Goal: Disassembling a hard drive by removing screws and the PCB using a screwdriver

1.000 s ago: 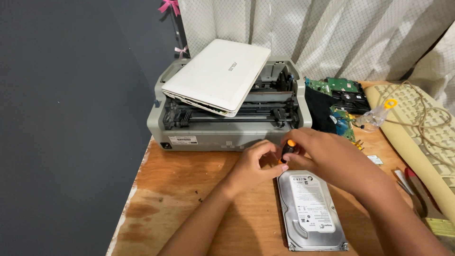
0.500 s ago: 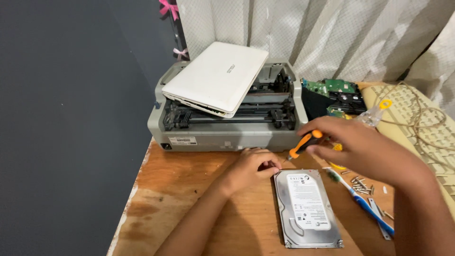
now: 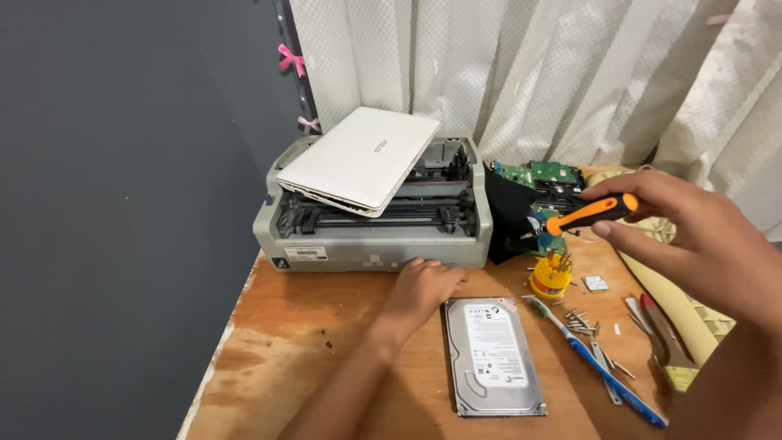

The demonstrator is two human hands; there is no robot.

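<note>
A silver hard drive [image 3: 493, 357] lies flat on the wooden table [image 3: 309, 342], label up. My left hand [image 3: 423, 287] rests with curled fingers on the table just beyond the drive's top left corner. My right hand [image 3: 692, 232] is raised at the right and grips an orange-and-black screwdriver [image 3: 588, 213] by its handle, tip pointing left and down. Below the tip stands a round yellow bit holder [image 3: 551, 275] filled with several bits.
A grey printer [image 3: 371, 236] stands at the back with a closed white laptop [image 3: 358, 159] tilted on top. Green circuit boards [image 3: 542, 175] lie right of it. Loose screws [image 3: 580, 322], a blue toothbrush [image 3: 607, 371], tweezers and pliers [image 3: 664, 338] lie right of the drive. Curtains hang behind.
My right hand has lifted away from the drive to the right with the screwdriver, uncovering the bit holder and tools. My left hand stays by the drive's top corner.
</note>
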